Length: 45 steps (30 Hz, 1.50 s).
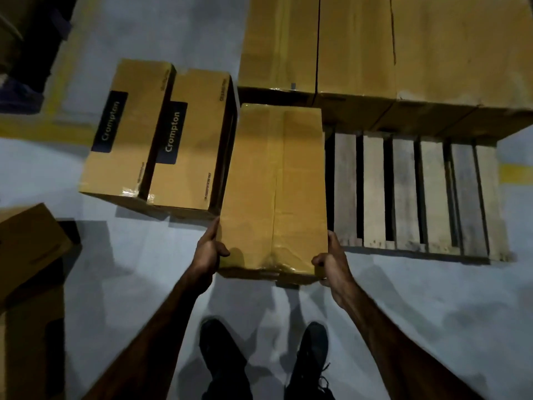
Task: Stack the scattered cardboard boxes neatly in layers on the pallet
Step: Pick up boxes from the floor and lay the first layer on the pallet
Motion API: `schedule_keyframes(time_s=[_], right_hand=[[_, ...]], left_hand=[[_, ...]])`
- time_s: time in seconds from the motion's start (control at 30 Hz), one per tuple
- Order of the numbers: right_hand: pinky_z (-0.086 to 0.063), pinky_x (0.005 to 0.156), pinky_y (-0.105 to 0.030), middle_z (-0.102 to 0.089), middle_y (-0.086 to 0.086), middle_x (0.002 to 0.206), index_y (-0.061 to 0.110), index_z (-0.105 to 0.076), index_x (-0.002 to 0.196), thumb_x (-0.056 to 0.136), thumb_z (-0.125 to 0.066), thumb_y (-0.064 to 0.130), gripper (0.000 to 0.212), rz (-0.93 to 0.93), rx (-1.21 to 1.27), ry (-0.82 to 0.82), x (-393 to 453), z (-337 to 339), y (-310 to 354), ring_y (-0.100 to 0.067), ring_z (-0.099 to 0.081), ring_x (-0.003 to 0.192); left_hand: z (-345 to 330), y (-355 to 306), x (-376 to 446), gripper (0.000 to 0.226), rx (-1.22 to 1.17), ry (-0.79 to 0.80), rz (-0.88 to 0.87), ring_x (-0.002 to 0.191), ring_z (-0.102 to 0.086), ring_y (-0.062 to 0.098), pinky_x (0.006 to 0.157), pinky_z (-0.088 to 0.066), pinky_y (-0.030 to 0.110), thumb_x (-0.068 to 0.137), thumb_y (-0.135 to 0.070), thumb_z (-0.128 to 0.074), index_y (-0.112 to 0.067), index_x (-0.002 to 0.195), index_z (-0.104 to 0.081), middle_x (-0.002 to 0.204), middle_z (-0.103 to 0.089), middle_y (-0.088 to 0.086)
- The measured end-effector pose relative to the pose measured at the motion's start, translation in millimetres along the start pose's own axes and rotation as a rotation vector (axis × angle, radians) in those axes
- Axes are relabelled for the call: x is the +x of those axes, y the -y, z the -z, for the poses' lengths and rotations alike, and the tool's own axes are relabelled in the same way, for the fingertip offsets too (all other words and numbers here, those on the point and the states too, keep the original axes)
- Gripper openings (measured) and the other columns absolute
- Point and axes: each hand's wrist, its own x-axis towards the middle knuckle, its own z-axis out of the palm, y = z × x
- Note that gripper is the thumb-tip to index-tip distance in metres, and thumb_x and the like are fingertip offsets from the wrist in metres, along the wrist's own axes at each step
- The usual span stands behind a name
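Both hands grip taped cardboard box (275,186): left hand (208,251), right hand (331,259) at near corners | beside wooden pallet (403,192)

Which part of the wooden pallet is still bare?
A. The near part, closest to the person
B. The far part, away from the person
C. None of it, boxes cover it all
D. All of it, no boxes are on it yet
A: the pallet shows bare slats on its near side, while stacked boxes cover the far part, and the hands, left hand and right hand, hold another box at its near-left corner.
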Motion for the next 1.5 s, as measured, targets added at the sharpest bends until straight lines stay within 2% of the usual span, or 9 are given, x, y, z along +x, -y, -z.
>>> schedule_keyframes(time_s=[0.17,0.33,0.53,0.67,0.77,1.0,1.3,1.4,1.5], right_hand=[[-0.058,0.074,-0.047,-0.058,0.007,0.119,0.038,-0.046,0.138,0.087,-0.048,-0.013,0.072,-0.058,0.043,0.031,12.8,-6.0,-16.7,-0.023,-0.057,0.105],[-0.056,0.083,-0.051,-0.058,0.004,0.125,0.041,-0.045,0.141,0.087,-0.048,-0.011,0.075,-0.100,0.059,0.045,27.7,-8.4,-29.0,-0.028,-0.055,0.110],[-0.055,0.086,-0.050,-0.058,0.005,0.127,0.041,-0.047,0.137,0.087,-0.049,-0.012,0.073,-0.108,0.100,0.060,43.2,-13.4,-29.5,-0.026,-0.055,0.113],[-0.055,0.094,-0.054,-0.058,0.003,0.129,0.043,-0.047,0.135,0.085,-0.049,-0.014,0.076,-0.086,0.101,0.068,56.6,-18.2,-27.4,-0.028,-0.054,0.118],[-0.053,0.098,-0.058,-0.059,0.002,0.132,0.044,-0.046,0.135,0.084,-0.050,-0.014,0.077,-0.079,0.083,0.077,64.2,-21.2,-27.4,-0.028,-0.054,0.120],[-0.054,0.089,-0.047,-0.061,0.004,0.133,0.042,-0.047,0.141,0.086,-0.050,-0.012,0.077,-0.073,0.048,0.084,75.3,-26.4,-29.8,-0.026,-0.055,0.120],[-0.051,0.102,-0.055,-0.062,0.005,0.129,0.043,-0.050,0.132,0.084,-0.051,-0.012,0.073,-0.075,0.013,0.090,85.1,-32.3,-28.0,-0.027,-0.055,0.120],[-0.049,0.105,-0.059,-0.061,0.005,0.131,0.045,-0.048,0.134,0.085,-0.051,-0.011,0.075,-0.074,-0.008,0.094,88.2,-33.7,-29.1,-0.027,-0.054,0.122],[-0.049,0.104,-0.059,-0.060,0.007,0.128,0.045,-0.048,0.136,0.087,-0.050,-0.010,0.074,-0.075,-0.012,0.091,90.3,-34.8,-28.0,-0.027,-0.054,0.121]], left_hand=[[0.4,13.3,7.0,0.097,0.013,0.032,0.094,0.121,-0.051,0.042,0.065,-0.051,0.036,0.077,0.015,-0.047,-0.044,0.154,-0.045,0.148,-0.049,0.011],[-5.8,15.3,8.1,0.089,0.055,0.030,0.144,0.100,-0.053,0.033,0.044,-0.048,0.026,0.085,0.017,-0.039,-0.047,0.145,-0.046,0.138,-0.051,0.009],[-9.3,17.5,23.6,0.090,0.066,-0.018,0.104,0.088,-0.052,0.032,0.050,-0.038,0.027,0.078,0.014,-0.042,-0.041,0.148,-0.050,0.132,-0.058,0.015],[-10.9,14.1,35.5,0.090,0.048,-0.020,0.059,0.116,-0.053,0.040,0.066,-0.047,0.036,0.073,0.018,-0.044,-0.041,0.140,-0.051,0.130,-0.061,0.010],[-11.0,10.4,40.1,0.089,0.059,-0.023,0.065,0.115,-0.052,0.036,0.077,-0.048,0.041,0.074,0.019,-0.045,-0.041,0.139,-0.050,0.123,-0.061,0.003],[-16.4,2.0,43.5,0.081,0.043,-0.044,0.111,0.092,-0.053,0.024,0.065,-0.040,0.036,0.085,0.023,-0.037,-0.041,0.135,-0.046,0.107,-0.056,0.002],[-17.3,-6.4,49.0,0.082,0.055,-0.048,0.113,0.072,-0.043,0.019,0.062,-0.035,0.032,0.084,0.022,-0.036,-0.039,0.138,-0.045,0.112,-0.052,0.017],[-15.3,-7.5,51.7,0.086,0.062,-0.042,0.123,0.076,-0.046,0.020,0.062,-0.038,0.033,0.083,0.021,-0.038,-0.037,0.147,-0.046,0.113,-0.055,0.017],[-16.8,-10.6,52.0,0.079,0.046,-0.047,0.121,0.090,-0.053,0.025,0.063,-0.039,0.034,0.085,0.022,-0.036,-0.040,0.135,-0.047,0.112,-0.056,0.010]])
